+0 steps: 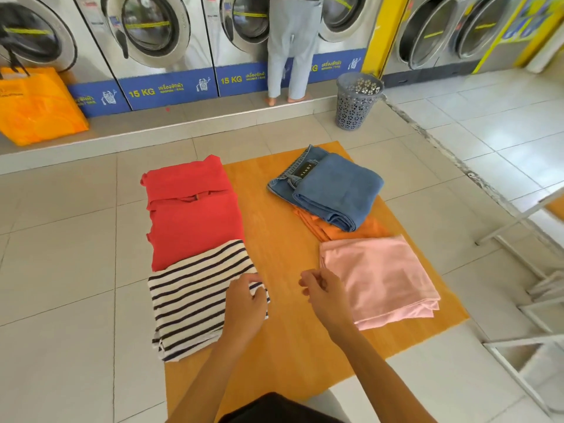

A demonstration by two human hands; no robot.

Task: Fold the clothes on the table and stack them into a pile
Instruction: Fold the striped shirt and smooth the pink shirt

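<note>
I see my left hand point(245, 303) pinching the right edge of the folded navy-and-white striped shirt point(195, 297), which overhangs the left edge of the orange wooden table point(274, 239). Just beyond it lies the red folded garment point(192, 212), touching the stripes. My right hand point(320, 296) hovers over bare wood with fingers loosely curled, holding nothing. At the table's right edge sits the folded pale pink cloth point(378, 279); the folded blue jeans point(329, 190) rest on an orange garment point(351, 230) toward the far corner.
</note>
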